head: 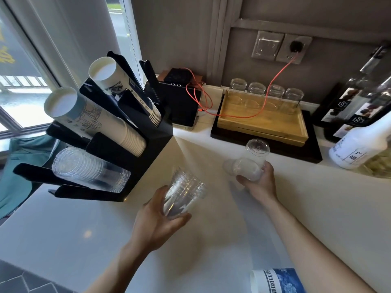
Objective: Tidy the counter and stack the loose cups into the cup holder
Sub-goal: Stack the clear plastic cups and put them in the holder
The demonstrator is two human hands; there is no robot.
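mid-gather, left hand [157, 216] is gripping nested clear cups [185, 192], right hand [259, 182] is clasping two loose cups [250, 161] above desk [317, 208]; nesting, then cup holder [152, 149], likely next.

counter [63, 218]: smooth, glossy, pale
cup holder [156, 144]: black, glossy plastic
clear cup stack [186, 193]: thin transp. plastic, ribbed rims
paper cups [95, 119]: matt printed paper
tray [262, 121]: light wood, satin
jars [275, 94]: clear glass
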